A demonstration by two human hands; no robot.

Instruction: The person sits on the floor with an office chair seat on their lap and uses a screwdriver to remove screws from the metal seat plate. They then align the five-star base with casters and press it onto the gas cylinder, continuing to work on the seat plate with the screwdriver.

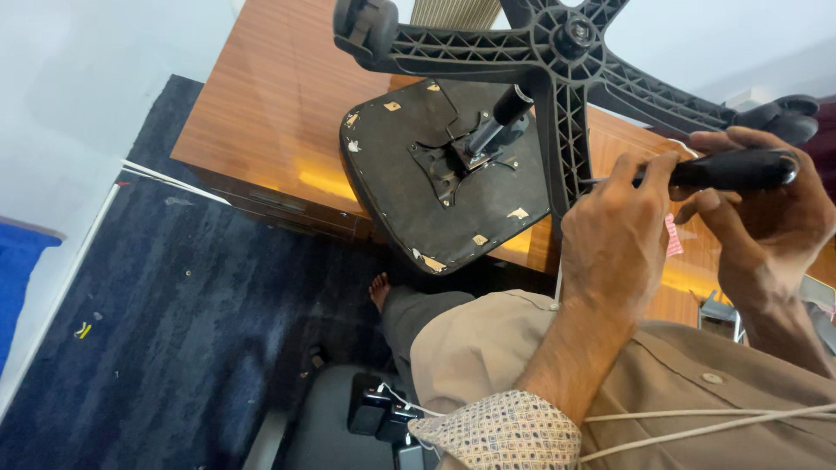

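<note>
An office chair lies upside down on a wooden desk [270,104]. Its black seat underside [409,183] is scuffed, and its gas cylinder [501,117] rises to a black star base [557,96] with casters [366,26]. My right hand [766,218] grips the black handle of a screwdriver [736,170]. My left hand [618,226], in a patterned sleeve, pinches the thin metal shaft near its tip, close against one leg of the star base. The tip itself is hidden behind that leg.
Dark blue carpet [174,305] covers the floor left of the desk, beside a white wall and a blue object [17,278]. A bare foot [379,292] rests below the seat. A black device [374,413] with white cables sits on a dark seat near my lap.
</note>
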